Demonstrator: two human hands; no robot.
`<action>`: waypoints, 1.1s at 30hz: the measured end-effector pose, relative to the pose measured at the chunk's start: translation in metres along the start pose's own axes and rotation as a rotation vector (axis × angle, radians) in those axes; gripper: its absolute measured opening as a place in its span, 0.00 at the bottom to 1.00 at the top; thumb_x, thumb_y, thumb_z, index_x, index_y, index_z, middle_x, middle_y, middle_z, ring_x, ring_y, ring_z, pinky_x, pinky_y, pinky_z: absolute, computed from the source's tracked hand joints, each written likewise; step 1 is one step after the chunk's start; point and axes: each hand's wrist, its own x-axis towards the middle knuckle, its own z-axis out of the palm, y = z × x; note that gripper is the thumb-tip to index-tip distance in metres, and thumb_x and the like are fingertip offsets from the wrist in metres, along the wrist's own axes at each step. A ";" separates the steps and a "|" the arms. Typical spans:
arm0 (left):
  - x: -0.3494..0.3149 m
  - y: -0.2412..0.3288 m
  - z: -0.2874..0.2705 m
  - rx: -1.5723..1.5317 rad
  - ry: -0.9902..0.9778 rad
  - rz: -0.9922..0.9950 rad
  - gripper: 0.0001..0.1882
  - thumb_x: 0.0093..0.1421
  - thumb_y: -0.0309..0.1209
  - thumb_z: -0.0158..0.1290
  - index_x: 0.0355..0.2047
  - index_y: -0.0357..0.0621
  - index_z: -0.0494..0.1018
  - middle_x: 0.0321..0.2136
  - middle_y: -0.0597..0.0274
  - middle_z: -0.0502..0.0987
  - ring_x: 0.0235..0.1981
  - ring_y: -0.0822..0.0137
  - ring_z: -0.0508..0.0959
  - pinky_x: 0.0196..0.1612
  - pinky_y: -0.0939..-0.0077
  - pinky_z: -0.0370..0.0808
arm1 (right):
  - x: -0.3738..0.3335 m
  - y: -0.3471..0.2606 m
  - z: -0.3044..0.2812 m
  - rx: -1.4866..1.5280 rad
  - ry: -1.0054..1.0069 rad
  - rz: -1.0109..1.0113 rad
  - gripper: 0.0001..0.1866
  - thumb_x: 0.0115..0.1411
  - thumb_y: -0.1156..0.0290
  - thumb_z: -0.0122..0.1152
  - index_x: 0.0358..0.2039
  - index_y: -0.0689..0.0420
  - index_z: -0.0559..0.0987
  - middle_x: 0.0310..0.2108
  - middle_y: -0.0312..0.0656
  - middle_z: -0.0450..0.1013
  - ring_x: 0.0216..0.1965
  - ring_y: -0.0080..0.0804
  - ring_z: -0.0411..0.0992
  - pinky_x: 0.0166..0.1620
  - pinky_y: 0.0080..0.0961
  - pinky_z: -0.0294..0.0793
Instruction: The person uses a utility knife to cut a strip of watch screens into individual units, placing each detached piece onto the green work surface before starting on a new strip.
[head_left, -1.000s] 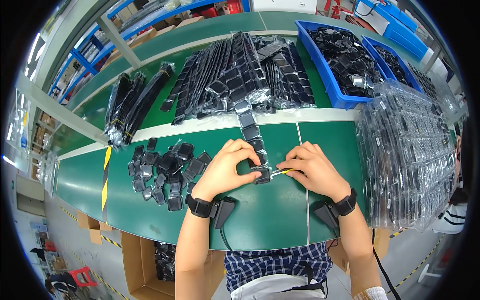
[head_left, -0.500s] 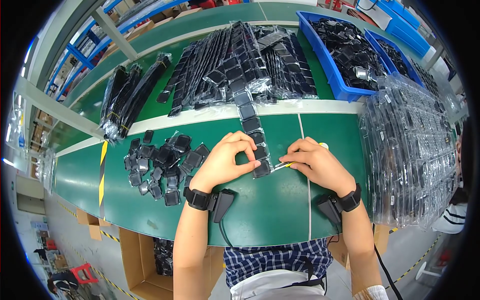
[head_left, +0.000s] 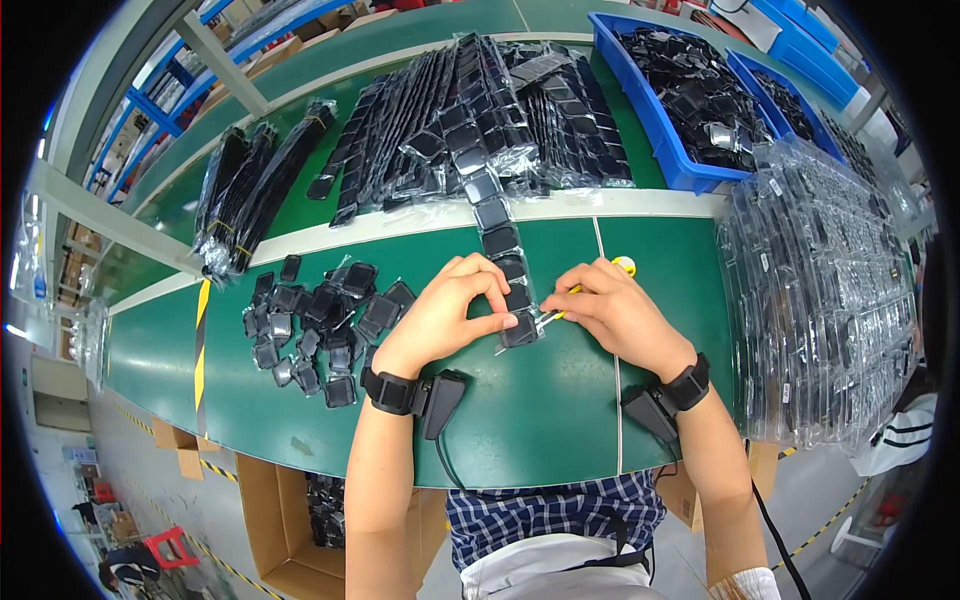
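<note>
**Pouch strip, worked at near centre of tabletop**

Left hand [head_left: 452, 310]: grip pinching the near end of the bagged black strip [head_left: 505, 270]. Right hand [head_left: 612, 312]: grip closed on a yellow-handled tool [head_left: 560, 308], possibly a blade, tip touching the strip. Loose black pouches [head_left: 320, 325] lie left on the green tabletop [head_left: 540, 420].

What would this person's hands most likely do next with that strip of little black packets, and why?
Probably cut the end packet free. The left hand pins the end of the packet strip on the green table, and the right hand holds a yellow-handled tool with its tip at that packet's edge. A pile of loose packets already lies to the left.
</note>
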 end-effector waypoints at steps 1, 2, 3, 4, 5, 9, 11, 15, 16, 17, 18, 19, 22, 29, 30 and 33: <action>0.000 0.001 0.000 -0.004 -0.004 -0.008 0.12 0.53 0.29 0.71 0.28 0.43 0.77 0.41 0.65 0.78 0.49 0.60 0.75 0.56 0.65 0.72 | 0.000 0.001 0.000 0.004 -0.002 -0.002 0.13 0.59 0.76 0.68 0.44 0.49 0.87 0.42 0.33 0.75 0.43 0.36 0.71 0.51 0.34 0.69; 0.000 0.000 -0.001 -0.008 -0.008 -0.017 0.12 0.52 0.30 0.71 0.28 0.42 0.77 0.41 0.65 0.78 0.49 0.60 0.75 0.56 0.65 0.71 | 0.000 0.002 -0.002 0.006 -0.001 -0.001 0.13 0.59 0.76 0.68 0.44 0.49 0.87 0.42 0.33 0.75 0.43 0.36 0.71 0.51 0.34 0.69; -0.001 0.000 -0.001 -0.007 -0.009 -0.017 0.12 0.52 0.30 0.71 0.28 0.42 0.77 0.41 0.65 0.78 0.49 0.60 0.75 0.56 0.65 0.71 | -0.001 0.003 -0.006 0.020 -0.015 0.019 0.12 0.59 0.76 0.68 0.43 0.49 0.87 0.42 0.33 0.76 0.44 0.36 0.72 0.52 0.34 0.69; -0.001 -0.001 -0.001 -0.009 -0.007 -0.017 0.11 0.53 0.29 0.71 0.28 0.42 0.77 0.41 0.65 0.78 0.49 0.60 0.75 0.56 0.65 0.71 | -0.003 0.005 -0.011 0.034 -0.028 0.040 0.12 0.58 0.76 0.68 0.43 0.49 0.87 0.42 0.33 0.76 0.44 0.36 0.72 0.52 0.34 0.68; -0.002 -0.001 -0.001 -0.011 -0.002 -0.017 0.11 0.53 0.29 0.71 0.28 0.42 0.78 0.42 0.65 0.78 0.49 0.60 0.75 0.56 0.64 0.71 | -0.006 0.007 -0.018 0.034 -0.028 0.038 0.12 0.58 0.76 0.68 0.43 0.49 0.87 0.42 0.33 0.76 0.44 0.36 0.72 0.52 0.34 0.68; -0.003 -0.001 -0.003 0.004 0.024 0.047 0.10 0.54 0.28 0.70 0.28 0.42 0.78 0.41 0.65 0.79 0.47 0.62 0.76 0.52 0.68 0.73 | -0.014 0.017 -0.037 0.009 -0.068 0.085 0.12 0.57 0.77 0.68 0.41 0.50 0.88 0.41 0.35 0.76 0.45 0.36 0.72 0.53 0.34 0.68; -0.005 0.001 -0.013 -0.125 0.018 -0.113 0.08 0.55 0.27 0.69 0.28 0.42 0.78 0.40 0.64 0.81 0.44 0.65 0.78 0.45 0.72 0.73 | -0.016 0.017 -0.042 -0.006 -0.037 0.133 0.12 0.57 0.77 0.68 0.42 0.51 0.88 0.41 0.35 0.76 0.44 0.36 0.71 0.53 0.35 0.67; -0.018 -0.012 -0.033 0.209 0.124 -0.149 0.11 0.52 0.27 0.70 0.35 0.43 0.80 0.44 0.63 0.81 0.46 0.62 0.78 0.47 0.71 0.74 | -0.013 0.014 -0.037 -0.032 0.042 0.177 0.13 0.57 0.77 0.68 0.44 0.53 0.87 0.40 0.37 0.75 0.41 0.37 0.69 0.50 0.33 0.69; -0.019 -0.012 -0.032 0.209 0.124 -0.148 0.11 0.52 0.27 0.70 0.35 0.43 0.80 0.44 0.63 0.81 0.46 0.62 0.78 0.47 0.71 0.74 | -0.012 0.013 -0.035 -0.033 0.042 0.177 0.13 0.57 0.77 0.68 0.44 0.53 0.87 0.40 0.37 0.75 0.41 0.37 0.69 0.50 0.33 0.69; -0.018 -0.008 -0.032 0.241 0.141 -0.089 0.19 0.49 0.30 0.72 0.41 0.45 0.79 0.48 0.62 0.80 0.51 0.59 0.76 0.53 0.67 0.73 | -0.012 0.013 -0.033 -0.065 0.058 0.158 0.14 0.57 0.76 0.68 0.45 0.53 0.87 0.39 0.37 0.75 0.41 0.37 0.69 0.49 0.33 0.69; -0.017 -0.003 -0.031 0.272 0.157 -0.029 0.27 0.46 0.33 0.74 0.48 0.47 0.79 0.52 0.61 0.79 0.55 0.56 0.75 0.58 0.63 0.72 | -0.011 0.013 -0.030 -0.097 0.074 0.138 0.15 0.57 0.76 0.68 0.46 0.53 0.87 0.39 0.37 0.75 0.41 0.37 0.70 0.48 0.33 0.69; -0.016 0.003 -0.027 0.271 0.158 -0.030 0.27 0.46 0.33 0.74 0.48 0.47 0.79 0.52 0.61 0.79 0.55 0.56 0.75 0.58 0.63 0.72 | -0.011 0.012 -0.028 -0.097 0.073 0.138 0.15 0.57 0.76 0.68 0.46 0.53 0.87 0.39 0.37 0.75 0.41 0.37 0.70 0.48 0.33 0.69; -0.008 0.021 -0.011 0.277 0.051 0.100 0.48 0.37 0.41 0.78 0.61 0.51 0.73 0.61 0.60 0.75 0.65 0.53 0.69 0.68 0.56 0.63 | -0.009 0.007 -0.020 -0.148 0.086 0.093 0.16 0.57 0.76 0.69 0.47 0.52 0.86 0.40 0.36 0.75 0.41 0.37 0.70 0.48 0.34 0.70; -0.003 0.018 -0.004 0.196 -0.004 0.082 0.26 0.44 0.36 0.74 0.45 0.48 0.80 0.55 0.61 0.79 0.63 0.55 0.72 0.67 0.59 0.64 | -0.006 0.001 -0.006 -0.068 0.071 0.079 0.15 0.58 0.76 0.69 0.46 0.49 0.87 0.40 0.34 0.74 0.42 0.36 0.70 0.49 0.34 0.70; -0.002 0.014 -0.004 0.148 0.006 0.050 0.20 0.46 0.34 0.72 0.41 0.47 0.80 0.54 0.62 0.80 0.61 0.56 0.73 0.65 0.60 0.66 | -0.005 0.001 -0.005 -0.057 0.062 0.066 0.14 0.58 0.76 0.69 0.46 0.49 0.87 0.41 0.34 0.74 0.42 0.36 0.69 0.49 0.34 0.70; 0.001 0.006 0.002 0.072 0.076 0.024 0.08 0.52 0.28 0.68 0.33 0.45 0.81 0.50 0.64 0.82 0.55 0.58 0.76 0.59 0.62 0.71 | -0.006 0.000 -0.005 -0.040 0.049 0.060 0.14 0.59 0.75 0.69 0.45 0.48 0.87 0.41 0.33 0.74 0.42 0.36 0.69 0.49 0.34 0.70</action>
